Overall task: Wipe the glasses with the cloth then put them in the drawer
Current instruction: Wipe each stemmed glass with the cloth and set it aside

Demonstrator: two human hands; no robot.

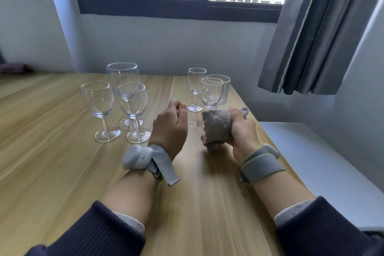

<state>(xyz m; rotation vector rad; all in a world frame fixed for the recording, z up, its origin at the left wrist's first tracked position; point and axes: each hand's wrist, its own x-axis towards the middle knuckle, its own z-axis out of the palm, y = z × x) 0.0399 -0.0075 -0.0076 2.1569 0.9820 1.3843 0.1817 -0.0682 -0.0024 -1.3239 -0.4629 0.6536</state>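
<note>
Sideways above the wooden table (62, 162), a stemmed glass (194, 124) is held, stem running left to right.
Its foot is pinched by the left hand (170, 129); its bowl is wrapped in the grey cloth (217, 129), gripped by the right hand (242, 131). Three wine glasses (97, 106) stand far left, three more (211, 93) just behind.

Left hand (170, 124) pinching foot of clear stemmed wine glass (193, 124), held sideways above light wooden surface (62, 151); right hand (242, 129) gripping grey fuzzy cloth (217, 129) bunched around bowl. Six clear glasses standing behind.
</note>
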